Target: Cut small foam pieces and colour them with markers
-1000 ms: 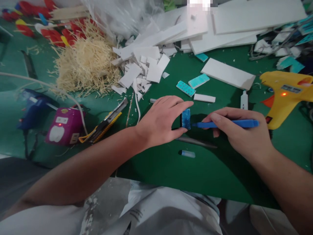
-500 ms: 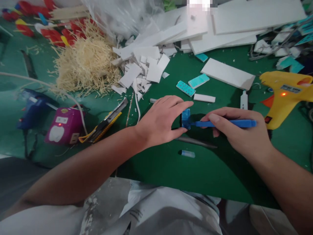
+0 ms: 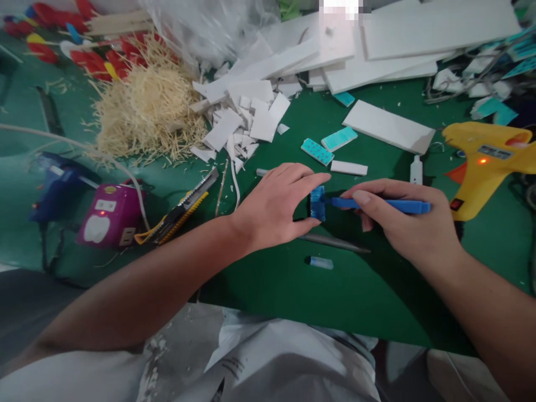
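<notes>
Head view: the small blue piece (image 3: 317, 203) is located on the green table (image 3: 268, 287), held at opposite ends between thumb and forefinger of the left hand (image 3: 272, 204). The blue marker (image 3: 408, 206) is pinched by the right hand (image 3: 412, 229), its tip directed at the piece. Tip contact cannot be confirmed.

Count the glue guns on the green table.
2: the yellow glue gun, at right, past the right hand holding a blue marker; the blue glue gun, at left, beside the purple socket box. Others may be hidden.
</notes>
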